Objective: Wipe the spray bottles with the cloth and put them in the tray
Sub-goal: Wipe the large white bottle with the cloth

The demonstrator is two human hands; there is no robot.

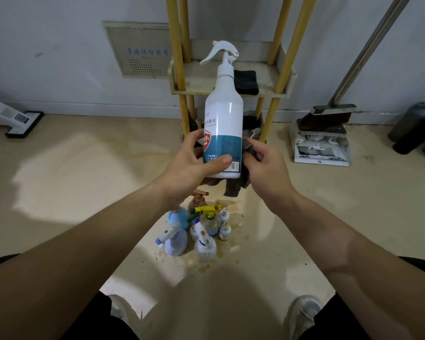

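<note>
Since no bottle could be seen standing in the tray (201, 79), the shelf of the yellow-legged rack in the upper centre of the frame, the task looked to be in its early part. Only a folded black cloth (245, 82) lay on that shelf. One white spray bottle (223, 114) was being wiped. A cluster of smaller spray bottles (196, 231) stood on the stained floor in the lower centre, several of them visibly spotted with brown, so most of the wiping and all of the placing appeared to be left.

The white spray bottle was upright in the middle of the frame, raised in front of the rack, its trigger head uppermost. The left hand (189, 165) grasped its lower body from the frame's left, the thumb lying across the label near the barcode. The right hand (265, 165) clutched a grey cloth (233, 188) and pressed it against the bottle's lower right side, a loose end hanging below the base.
</note>
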